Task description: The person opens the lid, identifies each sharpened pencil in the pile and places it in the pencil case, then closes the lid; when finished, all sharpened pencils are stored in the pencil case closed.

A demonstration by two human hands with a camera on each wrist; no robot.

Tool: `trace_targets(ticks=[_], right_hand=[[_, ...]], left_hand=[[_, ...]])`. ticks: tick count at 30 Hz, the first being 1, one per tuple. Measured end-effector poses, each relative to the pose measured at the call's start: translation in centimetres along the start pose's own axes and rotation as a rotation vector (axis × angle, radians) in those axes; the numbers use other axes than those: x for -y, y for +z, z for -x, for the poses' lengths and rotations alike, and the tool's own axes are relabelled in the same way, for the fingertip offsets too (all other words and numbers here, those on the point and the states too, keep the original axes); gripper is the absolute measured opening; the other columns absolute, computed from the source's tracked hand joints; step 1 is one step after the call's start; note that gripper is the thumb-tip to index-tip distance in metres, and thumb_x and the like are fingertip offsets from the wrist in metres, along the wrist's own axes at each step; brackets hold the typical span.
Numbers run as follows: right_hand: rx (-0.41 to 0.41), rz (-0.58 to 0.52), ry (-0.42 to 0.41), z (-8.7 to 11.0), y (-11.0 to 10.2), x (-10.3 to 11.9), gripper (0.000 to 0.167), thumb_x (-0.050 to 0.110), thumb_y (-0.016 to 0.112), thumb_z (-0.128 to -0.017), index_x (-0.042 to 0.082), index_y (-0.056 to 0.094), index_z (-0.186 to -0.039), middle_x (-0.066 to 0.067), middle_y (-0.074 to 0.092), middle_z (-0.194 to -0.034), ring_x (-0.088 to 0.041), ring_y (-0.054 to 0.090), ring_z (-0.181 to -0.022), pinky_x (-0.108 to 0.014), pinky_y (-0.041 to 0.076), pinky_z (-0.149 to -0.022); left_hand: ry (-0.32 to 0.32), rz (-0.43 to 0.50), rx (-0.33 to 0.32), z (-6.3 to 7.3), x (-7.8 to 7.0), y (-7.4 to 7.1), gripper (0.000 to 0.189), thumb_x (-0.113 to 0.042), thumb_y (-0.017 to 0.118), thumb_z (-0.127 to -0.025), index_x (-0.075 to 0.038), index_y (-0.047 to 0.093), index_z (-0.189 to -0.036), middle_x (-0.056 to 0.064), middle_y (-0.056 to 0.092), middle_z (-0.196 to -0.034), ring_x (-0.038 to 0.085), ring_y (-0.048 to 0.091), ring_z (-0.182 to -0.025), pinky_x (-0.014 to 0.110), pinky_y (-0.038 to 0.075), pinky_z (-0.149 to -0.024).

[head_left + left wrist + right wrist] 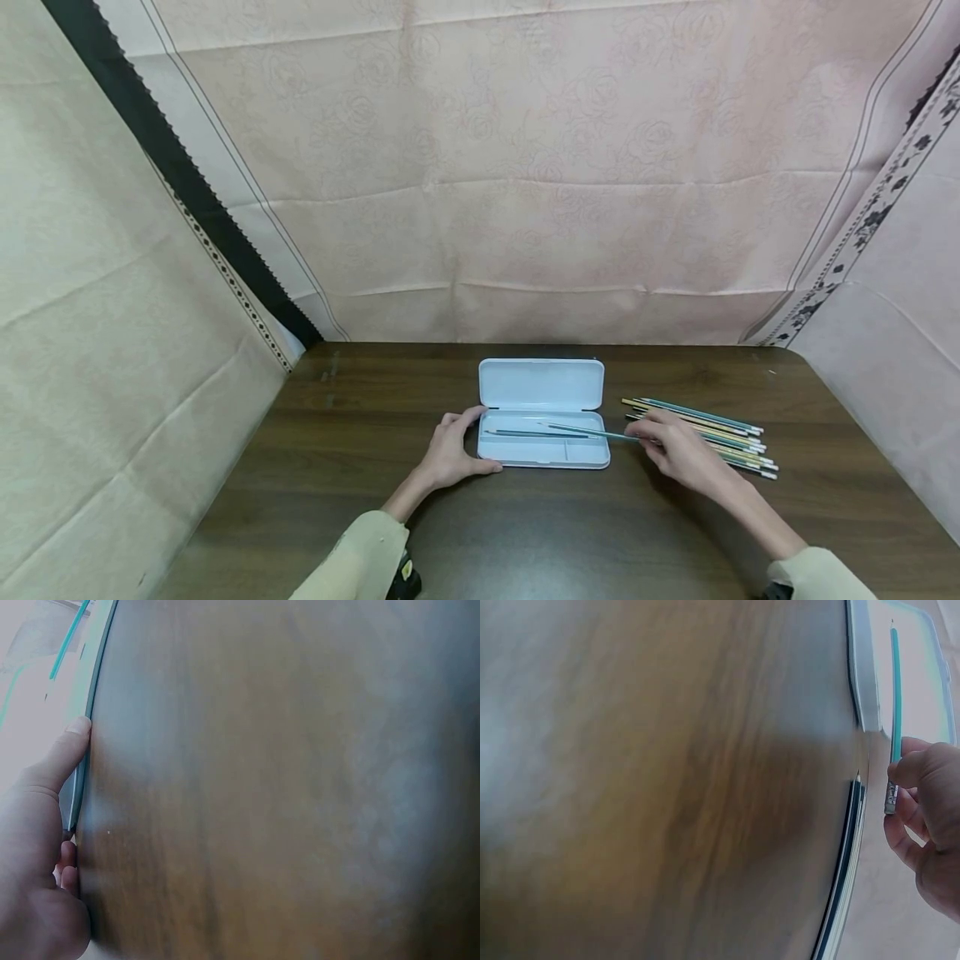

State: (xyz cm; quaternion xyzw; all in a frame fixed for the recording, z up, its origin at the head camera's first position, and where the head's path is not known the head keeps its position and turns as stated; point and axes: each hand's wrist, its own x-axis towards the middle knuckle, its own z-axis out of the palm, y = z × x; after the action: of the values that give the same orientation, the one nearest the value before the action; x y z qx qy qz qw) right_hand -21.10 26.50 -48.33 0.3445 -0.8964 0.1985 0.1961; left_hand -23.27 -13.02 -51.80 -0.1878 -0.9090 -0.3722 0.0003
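A light blue pencil case (541,383) lies on the table with its lid flipped back. My left hand (448,454) grips its left end, the thumb (69,750) at the front edge and the fingers at the far side. One teal pencil (517,432) lies inside the case. Above the case's right part, my right hand (686,457) pinches another teal pencil (896,690) near its blunt end, tip pointing left. Beneath and beyond that hand, a bunch of teal and yellow pencils (750,442) lies on the table, partly hidden by the hand.
The brown wooden table (540,533) reaches back to a pale patterned cloth (525,167) hanging behind it. More cloth hangs along the left and right sides. A small divided section (587,451) sits at the case's front right.
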Motion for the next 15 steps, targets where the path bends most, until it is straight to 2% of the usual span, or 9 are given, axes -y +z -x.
trace_targets(ticks=[9,15], right_hand=[[0.018,-0.017,0.013,-1.3,0.6,0.9,0.033,-0.013,0.079,-0.075,0.011,0.076,-0.098,0.005,0.059,-0.089,-0.006,0.05,-0.076,-0.026,0.047,-0.062],[0.04,-0.024,-0.01,-2.0,1.2,1.3,0.033,-0.014,0.077,-0.076,0.009,0.077,-0.099,0.003,0.06,-0.09,-0.007,0.049,-0.076,-0.024,0.046,-0.062]], left_hand=[[-0.003,-0.004,-0.001,0.0,0.0,0.1,0.093,-0.048,0.089,-0.071,-0.018,0.046,-0.148,0.012,0.052,-0.135,0.033,0.044,-0.119,0.051,0.041,-0.092],[-0.003,-0.004,-0.001,-0.1,0.0,0.0,0.093,-0.048,0.089,-0.071,-0.018,0.046,-0.148,0.012,0.052,-0.136,0.033,0.044,-0.119,0.051,0.041,-0.093]])
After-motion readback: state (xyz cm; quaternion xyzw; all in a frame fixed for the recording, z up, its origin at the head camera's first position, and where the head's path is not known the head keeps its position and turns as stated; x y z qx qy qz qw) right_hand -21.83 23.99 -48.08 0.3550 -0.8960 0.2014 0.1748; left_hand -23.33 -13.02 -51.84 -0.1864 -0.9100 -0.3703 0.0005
